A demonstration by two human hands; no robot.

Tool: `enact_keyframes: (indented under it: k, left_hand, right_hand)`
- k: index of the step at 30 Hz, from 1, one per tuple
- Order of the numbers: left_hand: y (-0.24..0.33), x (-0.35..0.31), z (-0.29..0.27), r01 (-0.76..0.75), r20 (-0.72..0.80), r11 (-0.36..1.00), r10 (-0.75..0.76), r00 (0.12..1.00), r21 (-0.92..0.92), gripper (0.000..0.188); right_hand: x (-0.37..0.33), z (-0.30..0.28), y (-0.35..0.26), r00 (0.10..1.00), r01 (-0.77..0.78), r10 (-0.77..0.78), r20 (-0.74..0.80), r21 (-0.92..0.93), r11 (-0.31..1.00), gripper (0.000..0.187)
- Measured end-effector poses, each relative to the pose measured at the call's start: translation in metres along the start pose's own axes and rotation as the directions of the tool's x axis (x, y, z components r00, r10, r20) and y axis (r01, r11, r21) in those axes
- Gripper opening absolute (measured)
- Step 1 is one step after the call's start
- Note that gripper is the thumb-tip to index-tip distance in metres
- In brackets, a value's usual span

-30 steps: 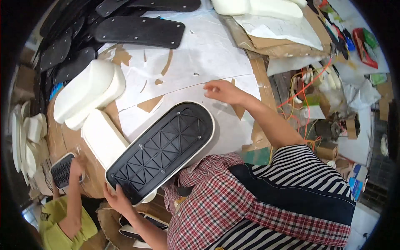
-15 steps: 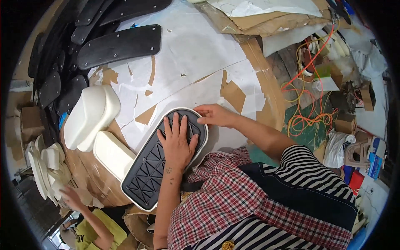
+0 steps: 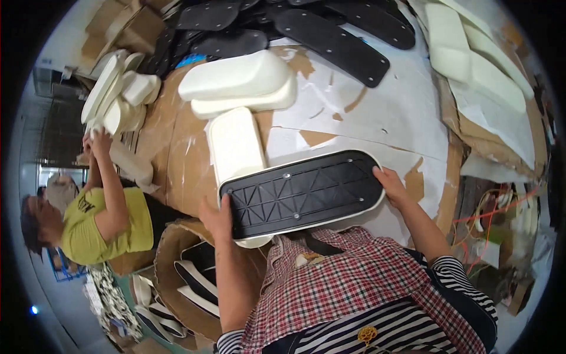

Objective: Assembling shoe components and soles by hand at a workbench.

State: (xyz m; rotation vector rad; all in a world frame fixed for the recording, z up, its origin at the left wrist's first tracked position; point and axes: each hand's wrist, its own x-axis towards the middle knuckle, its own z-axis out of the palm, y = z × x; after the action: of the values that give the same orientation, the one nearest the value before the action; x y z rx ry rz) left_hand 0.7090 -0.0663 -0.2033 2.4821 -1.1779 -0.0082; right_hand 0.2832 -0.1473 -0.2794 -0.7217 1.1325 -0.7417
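Since half a second before, my left hand (image 3: 217, 217) had slid off the top of the black ribbed panel (image 3: 302, 193) to grip its left end, while my right hand (image 3: 390, 184) clasped the right end. The cardboard-covered table (image 3: 177, 147), patched with torn white paper, carried cream foam pads (image 3: 239, 82) at upper centre and flat black plates (image 3: 330, 38) along the top, and a person in a yellow shirt (image 3: 103, 227) worked at the left edge. The panel lay at frame centre, long with rounded ends, triangle-ribbed, edged by a cream rim.
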Motion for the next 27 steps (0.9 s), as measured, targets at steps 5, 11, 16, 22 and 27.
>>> enact_keyframes:
  k: [5, 11, 16, 22, 27]
  left_hand:
    - [-0.06, -0.065, -0.05, 0.746, 0.721, 0.147, -0.19, 0.666, -0.65, 0.053]
    - [-0.15, -0.111, -0.067, 0.23, 0.365, -0.304, -0.532, 0.764, -0.925, 0.056]
    - [-0.222, -0.177, -0.098, -0.077, 0.182, -0.236, -0.887, 0.425, -0.969, 0.051]
    - [-0.269, -0.207, -0.064, -0.373, 0.196, -0.232, -0.972, 0.132, -0.898, 0.065]
    - [-0.177, -0.091, -0.03, 0.367, 0.397, -0.218, -0.745, 0.535, -0.904, 0.058]
  right_hand:
    - [0.034, 0.032, -0.026, 0.987, 0.098, -0.065, 0.148, -0.228, 0.969, 0.036]
    - [0.062, 0.147, -0.088, 0.874, 0.192, -0.117, 0.472, -0.114, 0.975, 0.037]
    - [0.16, 0.094, -0.102, 0.975, 0.199, -0.183, -0.122, 0.134, 0.971, 0.035]
    - [0.241, 0.029, -0.109, 0.959, 0.144, 0.056, -0.279, 0.646, 0.75, 0.028]
    - [0.296, 0.009, -0.108, 0.976, 0.218, -0.111, -0.19, 0.902, 0.373, 0.037]
